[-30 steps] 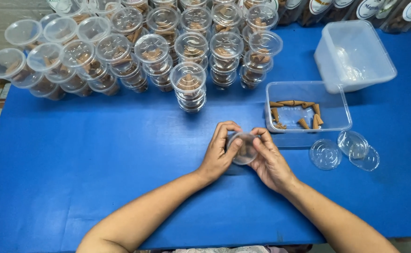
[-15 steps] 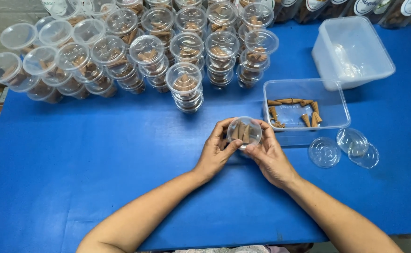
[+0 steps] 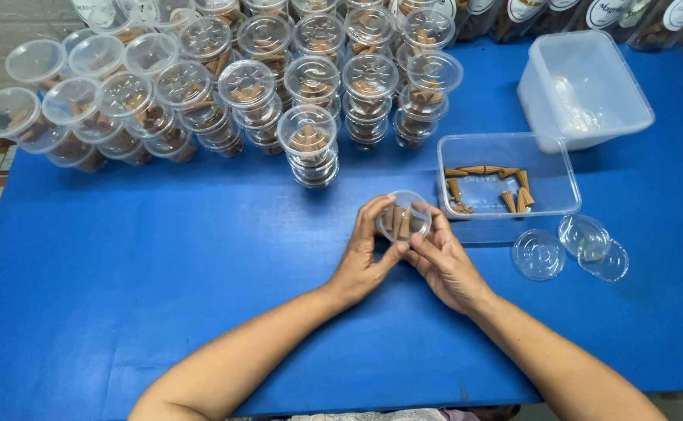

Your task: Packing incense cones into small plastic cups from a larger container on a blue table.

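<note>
Holding a small clear round cup (image 3: 404, 217) between them, both hands sit a little above the blue counter (image 3: 162, 257), much as half a second ago; a second ago the cup lay lower and more hidden inside the fingers, and now its lidded top faces the camera, showing brown cone-shaped pieces inside. The left hand (image 3: 363, 261) curls around the cup's left side with its thumb near the lower edge, and the right hand (image 3: 444, 265) grips the right and lower side, fingers bent, both forearms reaching in from the bottom of the view. Just right of the cup stands a shallow clear rectangular tray (image 3: 505, 187) with a few more brown cones scattered in it. Behind that tray a deeper clear tub (image 3: 587, 90) rests tilted. Near the right hand three loose clear lids (image 3: 571, 248) lie flat on the counter. Across the far side stand stacks of filled, lidded cups (image 3: 310, 148), with several unfilled cups (image 3: 37, 62) at the far left, and dark jars with round white labels (image 3: 602, 12) line the back edge.
</note>
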